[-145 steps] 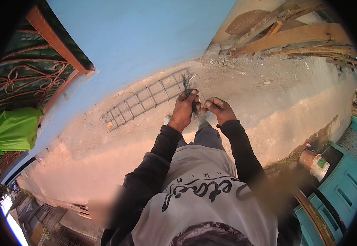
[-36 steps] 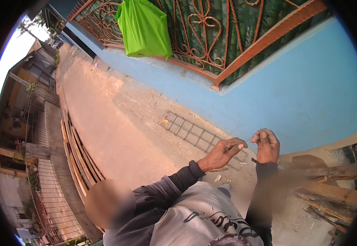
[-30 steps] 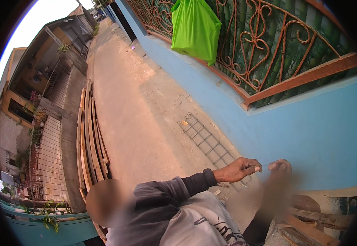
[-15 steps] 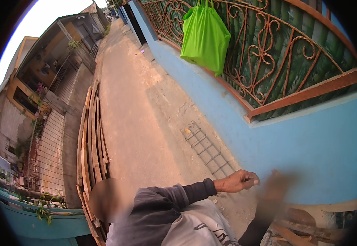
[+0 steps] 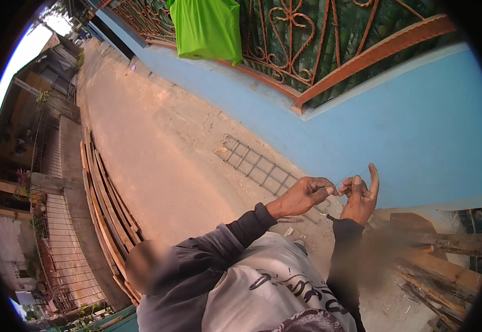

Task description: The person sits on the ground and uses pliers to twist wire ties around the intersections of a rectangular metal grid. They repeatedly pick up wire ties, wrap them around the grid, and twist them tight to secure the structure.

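My left hand [image 5: 301,197] is closed in a pinch, thumb against fingers, on one end of a thin wire [image 5: 351,176]. The strand is very fine and shows faintly against the blue wall. Close beside it, my right hand [image 5: 359,202] is raised with one finger stretched up and the thumb and other fingers bent around the same wire. The fingertips of both hands are nearly touching. Beyond my left hand, a rebar frame [image 5: 255,167] of long bars and cross ties lies on the ground, its near end partly hidden.
A blue wall [image 5: 396,133] with a rust-coloured iron fence [image 5: 363,66] runs along the right. A green bag [image 5: 208,29] hangs on it. Long wooden boards [image 5: 104,193] lie at the left of the lane, and wood scraps [image 5: 440,271] at lower right.
The view has turned, so the wall, bag and rebar frame sit farther left and higher. My right hand, smeared before, now shows clearly close to my left fingertips, with the wire visible between them.
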Demonstrator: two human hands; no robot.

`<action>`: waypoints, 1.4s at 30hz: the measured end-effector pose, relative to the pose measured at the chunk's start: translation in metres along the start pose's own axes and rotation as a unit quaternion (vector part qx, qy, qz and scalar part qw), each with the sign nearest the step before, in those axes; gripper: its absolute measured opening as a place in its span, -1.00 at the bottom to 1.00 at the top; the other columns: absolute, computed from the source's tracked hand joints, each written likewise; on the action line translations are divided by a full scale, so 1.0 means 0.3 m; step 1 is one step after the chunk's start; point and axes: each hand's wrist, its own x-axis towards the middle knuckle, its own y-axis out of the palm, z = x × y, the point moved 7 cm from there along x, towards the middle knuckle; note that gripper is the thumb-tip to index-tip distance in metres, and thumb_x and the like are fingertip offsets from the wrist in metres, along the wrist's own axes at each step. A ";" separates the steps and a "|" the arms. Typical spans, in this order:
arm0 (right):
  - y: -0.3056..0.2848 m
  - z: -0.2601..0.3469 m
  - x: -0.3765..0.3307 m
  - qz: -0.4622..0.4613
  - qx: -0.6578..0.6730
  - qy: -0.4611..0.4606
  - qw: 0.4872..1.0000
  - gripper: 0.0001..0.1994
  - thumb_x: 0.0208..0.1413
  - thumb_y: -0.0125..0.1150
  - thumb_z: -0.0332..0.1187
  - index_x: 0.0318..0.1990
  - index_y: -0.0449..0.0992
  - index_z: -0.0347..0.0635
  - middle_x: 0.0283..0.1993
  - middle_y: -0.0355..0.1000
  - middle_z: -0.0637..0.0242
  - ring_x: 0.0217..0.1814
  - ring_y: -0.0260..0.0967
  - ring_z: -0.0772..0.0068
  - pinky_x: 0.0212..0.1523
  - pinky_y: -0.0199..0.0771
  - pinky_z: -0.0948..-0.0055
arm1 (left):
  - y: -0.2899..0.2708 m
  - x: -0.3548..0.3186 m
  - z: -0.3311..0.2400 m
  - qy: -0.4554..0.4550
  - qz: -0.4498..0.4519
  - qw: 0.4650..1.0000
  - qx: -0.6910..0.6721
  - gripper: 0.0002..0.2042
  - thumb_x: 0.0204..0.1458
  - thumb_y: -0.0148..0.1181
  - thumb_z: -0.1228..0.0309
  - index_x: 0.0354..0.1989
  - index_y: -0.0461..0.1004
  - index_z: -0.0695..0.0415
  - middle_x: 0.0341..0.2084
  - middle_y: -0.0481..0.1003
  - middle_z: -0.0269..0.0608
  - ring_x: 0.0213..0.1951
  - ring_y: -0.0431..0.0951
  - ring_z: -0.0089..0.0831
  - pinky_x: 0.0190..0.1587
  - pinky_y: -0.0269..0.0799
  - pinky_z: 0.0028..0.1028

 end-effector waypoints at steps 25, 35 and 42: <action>-0.112 -0.057 -0.041 0.070 -0.140 0.127 0.980 -0.72 0.23 0.16 -0.29 0.00 0.58 -0.22 -0.21 0.52 0.30 -0.34 0.42 0.55 -0.32 0.48 0.54 | 0.053 0.038 0.012 -0.012 0.013 0.999 0.030 -0.74 0.26 0.08 0.29 -0.13 0.57 0.23 -0.51 0.37 -0.44 -0.45 0.23 -0.66 -0.37 0.17 -0.58; -0.122 -0.077 -0.026 0.101 0.008 0.164 0.981 -0.73 0.22 0.17 -0.31 -0.03 0.56 -0.28 -0.21 0.48 0.30 -0.28 0.43 0.50 -0.25 0.51 0.51 | 0.088 0.048 0.002 -0.041 0.035 0.998 -0.011 -0.70 0.31 0.03 0.22 -0.13 0.57 0.22 -0.53 0.34 -0.47 -0.48 0.14 -0.68 -0.43 0.08 -0.60; -0.126 -0.121 -0.062 0.073 0.062 0.174 0.980 -0.75 0.22 0.18 -0.30 -0.09 0.57 -0.30 -0.27 0.48 0.36 -0.22 0.41 0.53 -0.23 0.47 0.50 | 0.097 0.078 0.042 -0.050 0.047 0.996 -0.051 -0.69 0.30 0.02 0.19 -0.20 0.55 0.21 -0.63 0.20 -0.56 -0.58 0.05 -0.73 -0.54 -0.07 -0.61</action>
